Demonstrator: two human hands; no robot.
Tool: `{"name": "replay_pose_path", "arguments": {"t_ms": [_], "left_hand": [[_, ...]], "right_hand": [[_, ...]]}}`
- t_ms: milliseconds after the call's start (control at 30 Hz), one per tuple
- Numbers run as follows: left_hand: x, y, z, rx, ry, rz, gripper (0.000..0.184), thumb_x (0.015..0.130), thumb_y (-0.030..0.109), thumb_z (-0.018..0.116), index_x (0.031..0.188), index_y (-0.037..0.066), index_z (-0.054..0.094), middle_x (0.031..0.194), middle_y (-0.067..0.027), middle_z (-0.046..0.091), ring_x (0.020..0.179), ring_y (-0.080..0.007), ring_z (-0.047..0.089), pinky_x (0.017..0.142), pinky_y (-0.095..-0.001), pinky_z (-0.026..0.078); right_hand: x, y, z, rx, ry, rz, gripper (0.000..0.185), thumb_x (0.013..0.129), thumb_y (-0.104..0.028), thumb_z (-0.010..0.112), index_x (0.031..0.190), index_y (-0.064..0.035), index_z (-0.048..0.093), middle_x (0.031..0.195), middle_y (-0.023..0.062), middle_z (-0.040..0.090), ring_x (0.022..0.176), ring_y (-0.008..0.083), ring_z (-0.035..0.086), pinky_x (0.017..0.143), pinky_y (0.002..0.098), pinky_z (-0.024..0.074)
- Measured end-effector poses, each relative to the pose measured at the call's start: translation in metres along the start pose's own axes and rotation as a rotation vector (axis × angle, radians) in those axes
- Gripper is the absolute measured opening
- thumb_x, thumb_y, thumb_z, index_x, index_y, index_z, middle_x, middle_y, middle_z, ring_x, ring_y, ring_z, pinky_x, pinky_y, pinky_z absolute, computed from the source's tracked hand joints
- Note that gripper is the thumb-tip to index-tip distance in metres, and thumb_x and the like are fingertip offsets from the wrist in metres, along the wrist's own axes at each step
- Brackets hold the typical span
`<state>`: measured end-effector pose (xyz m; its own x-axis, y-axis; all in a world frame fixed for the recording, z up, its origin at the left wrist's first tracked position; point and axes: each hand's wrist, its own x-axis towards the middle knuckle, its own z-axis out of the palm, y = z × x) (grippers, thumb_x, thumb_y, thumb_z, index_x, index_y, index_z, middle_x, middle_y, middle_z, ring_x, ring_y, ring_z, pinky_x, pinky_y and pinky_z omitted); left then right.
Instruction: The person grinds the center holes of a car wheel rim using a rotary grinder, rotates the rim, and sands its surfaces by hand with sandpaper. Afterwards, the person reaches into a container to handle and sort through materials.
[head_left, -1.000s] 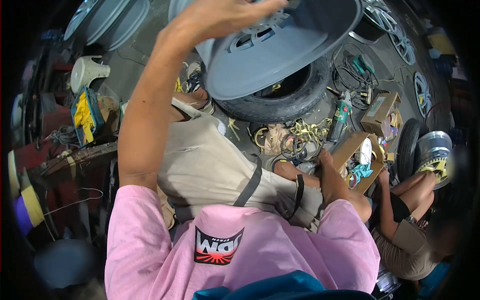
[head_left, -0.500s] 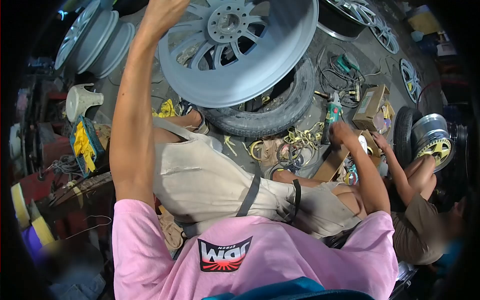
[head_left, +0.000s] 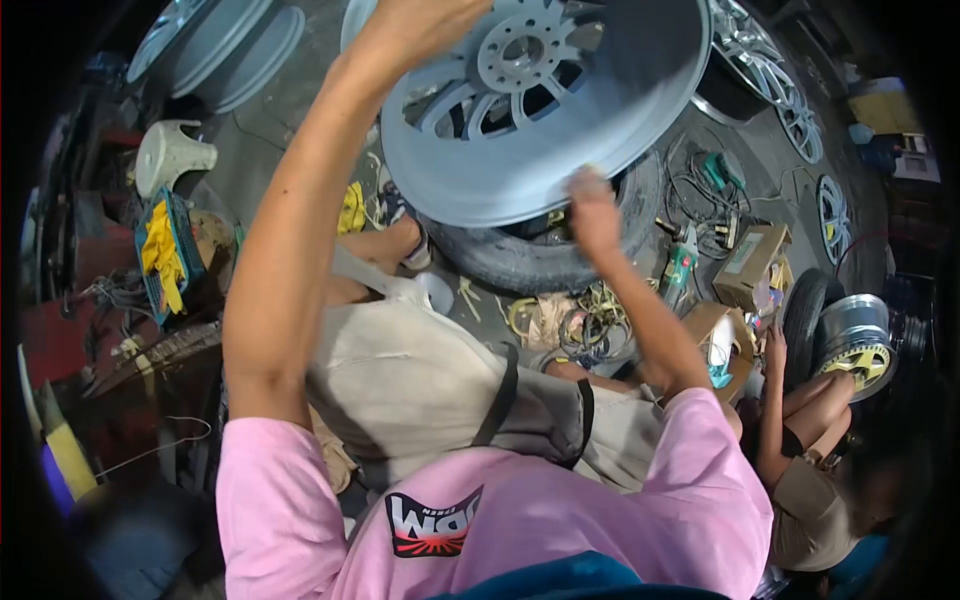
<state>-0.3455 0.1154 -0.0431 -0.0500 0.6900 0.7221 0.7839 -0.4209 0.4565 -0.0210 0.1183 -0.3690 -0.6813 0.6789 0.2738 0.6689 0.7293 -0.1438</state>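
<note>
A large grey multi-spoke wheel rim (head_left: 460, 190) leans over a tyre (head_left: 520, 262) on the floor, its hub facing me. My left hand (head_left: 435, 22) is closed in front of the upper spokes, partly cut off by the top edge; what its fingers hold is hidden. At the rim's lower lip, my right hand (head_left: 594, 210) is smeared by motion. A dark patch shows beside its thumb side, too blurred to name. The green angle grinder (head_left: 681, 262) lies on the floor, apart from my right hand.
Yellow tape scraps (head_left: 585, 325) lie below the tyre. At right are open cardboard boxes (head_left: 752, 262), a green corded tool (head_left: 722, 170) and a seated person (head_left: 815, 510). A white stool (head_left: 172, 155) and a teal basket (head_left: 165, 265) stand left. More rims (head_left: 260, 65) stand at upper left.
My right hand has moved up and left from beside the grinder to the rim's lower lip. My left hand has moved right across the spokes. In view, the rim sits farther right.
</note>
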Motion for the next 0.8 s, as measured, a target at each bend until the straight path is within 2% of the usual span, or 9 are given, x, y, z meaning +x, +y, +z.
{"name": "replay_pose_path", "arguments": {"t_ms": [67,100,167,233,267,333,467,567,800], "left_hand": [[0.0,0.005,0.006,-0.054,-0.019,0.032,0.039,0.099,0.024,0.064,0.128,-0.002,0.066,0.125,-0.0237,0.069,0.118,-0.0367,0.065,0.102,-0.0413,0.049],[-0.003,0.007,0.007,-0.007,-0.002,-0.004,0.04,0.099,0.025,0.065,0.127,-0.003,0.066,0.123,-0.0246,0.07,0.117,-0.0374,0.066,0.102,-0.0421,0.049],[-0.009,0.012,0.003,0.029,-0.025,-0.029,0.04,0.099,0.025,0.065,0.127,-0.004,0.066,0.123,-0.0254,0.07,0.118,-0.0377,0.066,0.103,-0.0425,0.049],[-0.016,0.012,0.002,0.066,-0.038,-0.059,0.041,0.099,0.025,0.065,0.127,-0.004,0.066,0.124,-0.0263,0.069,0.119,-0.0379,0.065,0.103,-0.0428,0.049],[-0.018,0.007,0.005,0.032,-0.033,-0.066,0.041,0.099,0.025,0.065,0.127,-0.005,0.065,0.123,-0.0269,0.069,0.118,-0.0384,0.066,0.102,-0.043,0.049],[-0.016,0.009,0.006,0.002,-0.022,-0.065,0.041,0.099,0.025,0.065,0.127,-0.005,0.065,0.122,-0.0275,0.069,0.118,-0.0389,0.066,0.102,-0.0433,0.049],[-0.01,0.021,0.007,-0.094,-0.053,-0.149,0.039,0.099,0.022,0.065,0.126,-0.005,0.065,0.119,-0.0278,0.07,0.112,-0.0394,0.068,0.097,-0.0436,0.052],[-0.014,0.018,0.006,-0.043,-0.033,-0.077,0.037,0.099,0.021,0.065,0.125,-0.004,0.066,0.117,-0.0274,0.07,0.111,-0.039,0.069,0.096,-0.0432,0.052],[-0.015,0.017,0.005,-0.059,-0.045,-0.115,0.038,0.099,0.022,0.065,0.126,-0.004,0.065,0.12,-0.0272,0.069,0.115,-0.0386,0.067,0.1,-0.0425,0.05]], "right_hand": [[0.004,-0.103,-0.007,0.156,-0.137,0.099,0.039,0.083,-0.005,0.061,0.121,0.0022,0.067,0.13,0.0217,0.066,0.129,0.0376,0.06,0.111,0.0483,0.047],[0.041,-0.156,-0.059,0.315,-0.546,0.315,0.038,0.081,-0.007,0.064,0.118,0.0022,0.069,0.122,0.0226,0.07,0.121,0.0391,0.065,0.106,0.0501,0.0503],[0.069,-0.191,-0.073,0.585,0.185,-0.002,0.03,0.082,-0.003,0.059,0.11,0.0015,0.07,0.104,0.0275,0.071,0.089,0.0393,0.074,0.083,0.0494,0.0588],[0.118,-0.173,-0.124,1.853,-0.129,0.463,0.017,0.1,-0.012,0.058,0.11,-0.0016,0.067,0.099,0.01,0.072,0.092,0.0202,0.072,0.079,0.0377,0.0584],[0.133,-0.161,-0.136,2.054,0.106,0.436,0.02,0.105,-0.02,0.059,0.109,-0.0029,0.067,0.095,0.0021,0.068,0.088,0.0141,0.071,0.08,0.0334,0.0577],[0.145,-0.141,-0.153,1.878,0.337,0.428,0.031,0.106,-0.025,0.059,0.121,0.0004,0.068,0.1,0.0029,0.071,0.083,0.0101,0.065,0.079,0.03,0.0558],[0.105,-0.127,-0.069,1.329,0.265,0.461,0.033,0.107,-0.02,0.057,0.126,0.0048,0.068,0.097,0.0005,0.069,0.087,0.008,0.058,0.08,0.0263,0.0497],[0.08,-0.175,-0.05,1.247,0.058,0.401,0.027,0.104,-0.014,0.057,0.123,0.0031,0.067,0.101,0.0157,0.075,0.091,0.0172,0.067,0.083,0.0326,0.0527],[0.074,-0.178,-0.066,0.911,-0.102,0.148,0.032,0.102,-0.017,0.059,0.128,0.0021,0.065,0.117,0.0216,0.072,0.105,0.0385,0.07,0.095,0.0399,0.0536]]}}
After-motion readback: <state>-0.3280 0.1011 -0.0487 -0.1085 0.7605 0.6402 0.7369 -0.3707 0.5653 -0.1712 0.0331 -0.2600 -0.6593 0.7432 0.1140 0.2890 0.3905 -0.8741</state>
